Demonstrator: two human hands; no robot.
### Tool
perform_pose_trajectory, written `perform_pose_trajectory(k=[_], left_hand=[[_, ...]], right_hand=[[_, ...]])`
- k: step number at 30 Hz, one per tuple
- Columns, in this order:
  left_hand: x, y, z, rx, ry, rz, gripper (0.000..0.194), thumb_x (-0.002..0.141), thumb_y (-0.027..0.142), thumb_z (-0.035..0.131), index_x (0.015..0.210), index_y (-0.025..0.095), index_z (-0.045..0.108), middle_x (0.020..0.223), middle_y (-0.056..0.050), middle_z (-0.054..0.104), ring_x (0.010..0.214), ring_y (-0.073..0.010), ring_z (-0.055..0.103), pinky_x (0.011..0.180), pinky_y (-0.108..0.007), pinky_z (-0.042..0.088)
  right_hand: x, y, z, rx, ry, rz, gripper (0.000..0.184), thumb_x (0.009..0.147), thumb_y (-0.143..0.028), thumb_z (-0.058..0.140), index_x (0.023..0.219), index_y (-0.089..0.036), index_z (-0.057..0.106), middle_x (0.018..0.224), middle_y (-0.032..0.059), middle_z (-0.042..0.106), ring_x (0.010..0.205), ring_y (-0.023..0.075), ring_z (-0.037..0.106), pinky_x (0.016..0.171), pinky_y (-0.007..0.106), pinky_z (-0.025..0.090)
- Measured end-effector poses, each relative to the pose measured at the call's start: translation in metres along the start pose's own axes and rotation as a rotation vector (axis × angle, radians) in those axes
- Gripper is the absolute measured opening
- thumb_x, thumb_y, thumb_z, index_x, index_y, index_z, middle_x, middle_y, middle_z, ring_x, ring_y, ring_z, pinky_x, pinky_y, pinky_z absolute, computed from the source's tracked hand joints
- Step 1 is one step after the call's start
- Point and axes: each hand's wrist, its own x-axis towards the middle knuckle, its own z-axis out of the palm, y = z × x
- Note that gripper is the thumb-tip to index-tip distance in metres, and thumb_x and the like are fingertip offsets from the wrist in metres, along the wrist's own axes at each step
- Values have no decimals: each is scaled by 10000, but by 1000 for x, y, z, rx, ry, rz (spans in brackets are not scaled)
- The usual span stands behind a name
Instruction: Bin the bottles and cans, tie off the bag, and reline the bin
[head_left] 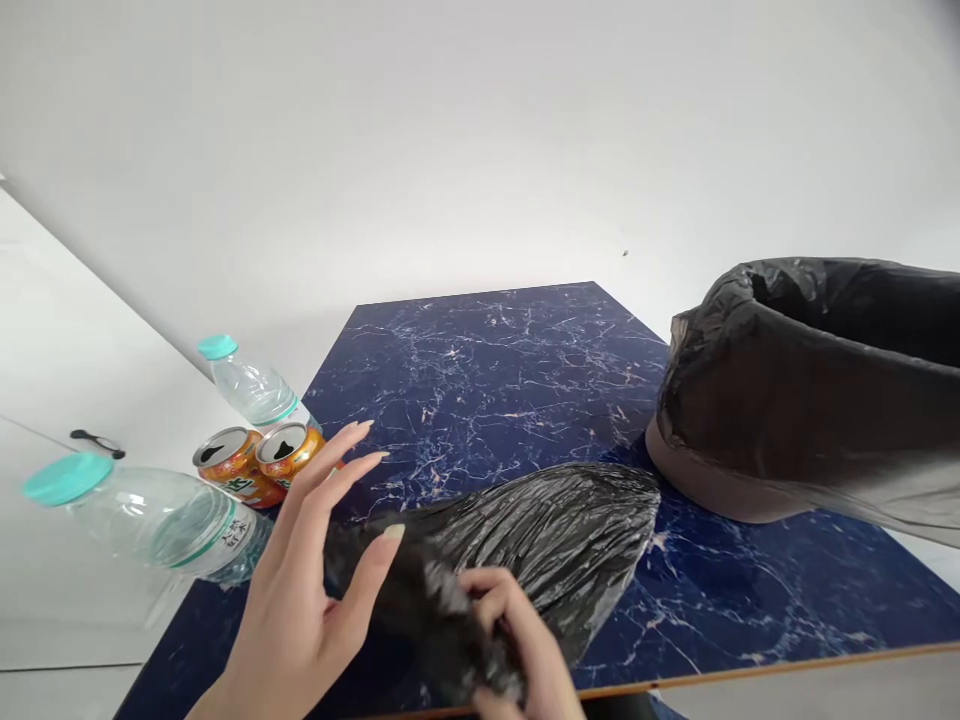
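Observation:
A black plastic bag (555,530) lies along the table, spread out flat at its far right end and gathered near the front edge. My right hand (517,640) has its fingers wrapped round the bunched part, which is blurred. Just left of it, my left hand (315,570) is raised with fingers stretched and thumb apart, and nothing shows in its grasp. Part of the bag passes behind the left thumb; whether they touch I cannot tell.
Two orange drink cans (289,447) stand at the left, between a clear bottle (255,388) and a nearer clear bottle (172,520), both with turquoise caps. A bin (712,475) lined with a black bag stands on the right of the blue marbled table (480,370), against a white wall.

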Motion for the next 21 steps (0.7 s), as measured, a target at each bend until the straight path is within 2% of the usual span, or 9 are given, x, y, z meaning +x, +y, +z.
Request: perform_pose_trajectory(k=[2, 4, 5, 7, 10, 12, 17, 19, 21], left_hand=[[-1, 10, 9, -97, 102, 58, 483, 992, 141, 614, 1456, 248, 537, 1617, -118, 517, 1480, -323, 540, 1234, -550, 468], [-4, 19, 23, -177, 92, 166, 524, 941, 98, 642, 1434, 243, 537, 1599, -131, 519, 1474, -340, 539, 1221, -573, 482], [-5, 23, 32, -197, 22, 230, 536, 941, 113, 655, 1446, 245, 530, 1607, -135, 517, 1495, -351, 517, 1219, -581, 486], [-4, 30, 51, -191, -207, 350, 556, 998, 222, 666, 1523, 254, 486, 1670, -136, 482, 1581, -370, 415, 1244, -600, 465], [1, 40, 81, -119, -533, 418, 671, 1083, 451, 597, 1678, 273, 340, 1790, -93, 321, 1683, -366, 211, 1321, -636, 355], [6, 45, 98, -104, -644, 409, 716, 1108, 501, 531, 1732, 294, 248, 1821, -55, 225, 1699, -362, 129, 1343, -663, 291], [20, 50, 121, -143, -792, 390, 703, 1127, 543, 455, 1752, 353, 193, 1825, 9, 143, 1696, -380, 70, 1345, -700, 233], [24, 50, 124, -149, -829, 389, 694, 1130, 557, 437, 1750, 370, 187, 1824, 23, 126, 1692, -392, 76, 1343, -711, 217], [27, 50, 126, -156, -851, 400, 690, 1130, 563, 432, 1748, 381, 186, 1822, 31, 118, 1690, -399, 80, 1341, -723, 198]], right_hand=[[6, -5, -23, 128, 229, 279, 175, 897, -353, 712, 1048, -274, 749, 1237, 52, 775, 1181, 284, 729, 978, 350, 607], [13, -5, -46, 180, 409, 425, 448, 923, -434, 708, 1354, -313, 723, 1274, 45, 787, 1267, 317, 722, 1042, 401, 612], [16, -4, -58, 194, 451, 446, 568, 950, -471, 676, 1494, -313, 638, 1279, 49, 791, 1257, 322, 734, 1059, 429, 612], [23, -3, -80, 205, 513, 464, 708, 1008, -539, 593, 1648, -260, 472, 1292, 73, 797, 1206, 326, 766, 1082, 470, 610], [34, -7, -105, 165, 583, 452, 781, 1040, -608, 537, 1693, -206, 388, 1376, 110, 766, 1154, 330, 790, 1075, 499, 626], [39, -12, -117, 142, 601, 433, 791, 1027, -632, 566, 1681, -219, 400, 1435, 113, 734, 1182, 330, 780, 1043, 495, 647], [35, -19, -148, -20, 598, 309, 811, 967, -594, 699, 1636, -257, 389, 1548, 130, 635, 1400, 334, 643, 1079, 470, 622], [27, -21, -157, -228, 642, 231, 833, 938, -592, 733, 1621, -261, 389, 1591, 160, 568, 1417, 365, 612, 1109, 522, 594], [19, -30, -161, -474, 714, 83, 792, 930, -585, 733, 1592, -264, 437, 1628, 172, 505, 1454, 415, 554, 1150, 624, 535]])
